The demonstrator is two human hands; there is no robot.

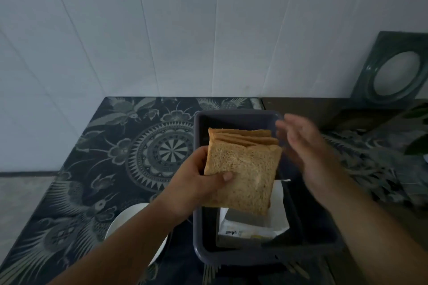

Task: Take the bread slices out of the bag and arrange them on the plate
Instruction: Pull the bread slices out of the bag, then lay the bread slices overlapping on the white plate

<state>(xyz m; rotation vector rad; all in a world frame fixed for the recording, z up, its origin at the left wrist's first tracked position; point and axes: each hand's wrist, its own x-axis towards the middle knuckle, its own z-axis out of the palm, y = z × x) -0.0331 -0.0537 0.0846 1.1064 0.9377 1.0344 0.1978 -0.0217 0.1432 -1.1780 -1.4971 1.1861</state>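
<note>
Your bread (243,169): porous, matt crumb, smoother tan crust. Tub (231,118): grey plastic, dull sheen. Bag (252,229) inside it: thin, clear, glossy film. Plate (122,222): white, glazed-looking. Cloth (92,169): printed, matt. Wall (162,30): smooth panels.

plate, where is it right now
In the head view the white plate lies on the patterned tablecloth at lower left, beside the grey tub and partly hidden under the left forearm.
</note>
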